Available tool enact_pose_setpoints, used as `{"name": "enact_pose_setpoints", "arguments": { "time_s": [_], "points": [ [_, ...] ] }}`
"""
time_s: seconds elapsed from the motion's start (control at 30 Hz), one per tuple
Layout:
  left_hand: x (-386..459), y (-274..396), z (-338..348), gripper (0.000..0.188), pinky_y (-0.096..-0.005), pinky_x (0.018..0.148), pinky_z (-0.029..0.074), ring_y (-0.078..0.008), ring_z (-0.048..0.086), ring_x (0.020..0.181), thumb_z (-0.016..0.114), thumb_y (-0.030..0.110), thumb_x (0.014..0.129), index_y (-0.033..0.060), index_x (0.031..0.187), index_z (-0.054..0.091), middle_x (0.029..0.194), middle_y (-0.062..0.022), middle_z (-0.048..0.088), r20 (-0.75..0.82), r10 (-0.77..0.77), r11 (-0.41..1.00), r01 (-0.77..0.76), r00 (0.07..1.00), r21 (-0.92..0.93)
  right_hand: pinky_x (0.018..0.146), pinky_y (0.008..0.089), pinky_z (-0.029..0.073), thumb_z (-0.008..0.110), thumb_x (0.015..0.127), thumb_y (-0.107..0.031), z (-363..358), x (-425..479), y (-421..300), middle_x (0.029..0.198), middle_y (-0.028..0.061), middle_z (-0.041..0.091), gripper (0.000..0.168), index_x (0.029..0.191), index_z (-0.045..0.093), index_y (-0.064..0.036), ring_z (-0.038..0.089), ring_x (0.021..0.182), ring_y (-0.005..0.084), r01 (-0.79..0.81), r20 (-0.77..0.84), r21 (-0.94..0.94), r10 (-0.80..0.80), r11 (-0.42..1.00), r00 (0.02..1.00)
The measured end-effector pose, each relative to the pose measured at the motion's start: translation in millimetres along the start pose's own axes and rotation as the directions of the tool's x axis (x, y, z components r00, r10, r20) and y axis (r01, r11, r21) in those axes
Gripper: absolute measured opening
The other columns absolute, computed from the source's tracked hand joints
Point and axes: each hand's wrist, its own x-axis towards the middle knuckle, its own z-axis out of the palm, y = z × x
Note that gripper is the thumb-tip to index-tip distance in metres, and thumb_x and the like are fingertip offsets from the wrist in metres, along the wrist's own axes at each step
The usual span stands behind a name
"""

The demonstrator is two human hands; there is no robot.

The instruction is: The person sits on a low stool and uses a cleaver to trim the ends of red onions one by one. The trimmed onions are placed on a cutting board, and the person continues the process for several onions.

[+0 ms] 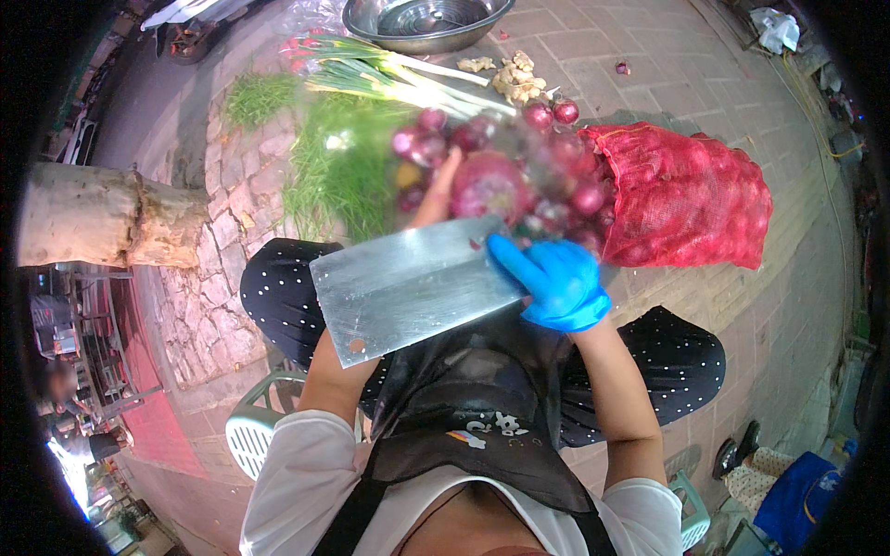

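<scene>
My right hand, in a blue glove, grips a broad metal cleaver at its right end. The blade lies slanted across my view, with a small hole near its lower left corner. My bare left hand is mostly hidden behind the blade. One of its fingers shows upright along the left side of a large red onion, which looks raised and held just beyond the blade. Loose red onions lie heaped behind, partly blurred by a smear in the view.
A red mesh sack of onions rests at right. Green herbs, long scallions and ginger lie beyond my knees. A metal basin stands farther off. At left is a tree trunk; a person's feet show at lower right.
</scene>
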Motion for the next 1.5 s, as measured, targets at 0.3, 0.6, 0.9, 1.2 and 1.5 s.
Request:
{"name": "enact_pose_setpoints", "arguments": {
  "time_s": [0.3,0.6,0.9,1.2,1.5],
  "points": [
    [-37.2,-8.3,38.6,0.064,-0.0432,0.092,0.046,-0.0295,0.058,0.102,0.068,0.034,0.078,0.0101,0.131,0.041,0.120,-0.0185,0.054,-0.139,0.130,0.988,-0.116,0.982,0.107,0.049,0.0348,0.043,0.059,0.055,-0.011,8.0,-4.3,5.8,0.062,0.0048,0.049,0.066,0.121,0.056,-0.013,0.051,0.053,0.0218,-0.040,0.019,0.095,0.038,0.995,0.999],
    [-14.0,-15.3,-31.2,0.061,-0.0390,0.098,0.039,-0.0268,0.051,0.114,0.056,0.007,0.087,0.0138,0.140,0.026,0.133,-0.0170,0.041,0.295,0.298,0.846,-0.395,0.908,0.358,0.047,0.0347,0.042,0.063,0.058,-0.009,23.4,-7.8,7.9,0.062,0.0060,0.048,0.061,0.119,0.058,-0.011,0.052,0.053,0.0223,-0.079,-0.017,0.101,0.081,0.992,0.997],
    [-8.6,-38.1,-26.1,0.050,-0.0406,0.100,0.037,-0.0253,0.050,0.114,0.044,0.031,0.091,0.0106,0.135,0.034,0.131,-0.0133,0.045,-0.159,0.294,0.948,-0.309,0.942,-0.080,0.045,0.0347,0.039,0.066,0.062,-0.007,40.2,-10.1,15.0,0.058,0.0050,0.045,0.051,0.113,0.060,-0.006,0.049,0.048,0.0209,-0.102,-0.161,0.095,0.116,0.990,0.980],
    [-2.0,-63.7,15.4,0.060,-0.0437,0.100,0.034,-0.0255,0.048,0.115,0.038,0.054,0.089,0.0092,0.129,0.042,0.125,-0.0095,0.051,-0.365,0.323,0.927,-0.370,0.873,-0.066,0.075,0.0337,0.051,0.060,0.080,-0.004,66.7,-1.2,10.7,0.106,0.0190,0.062,0.039,0.119,0.057,-0.008,0.065,0.091,0.0269,-0.459,-0.182,0.495,0.604,0.738,0.776],
    [17.1,-60.8,-21.3,0.051,-0.0389,0.081,0.048,-0.0236,0.055,0.102,0.049,0.048,0.088,0.0105,0.121,0.044,0.107,-0.0096,0.055,-0.432,0.467,0.883,-0.377,0.772,0.281,0.053,0.0228,0.041,0.064,0.084,-0.018,37.7,-6.5,29.2,0.076,-0.0020,0.055,0.026,0.107,0.058,-0.007,0.049,0.065,0.0061,-0.659,0.146,0.702,0.853,0.268,0.502]
  ]
}}
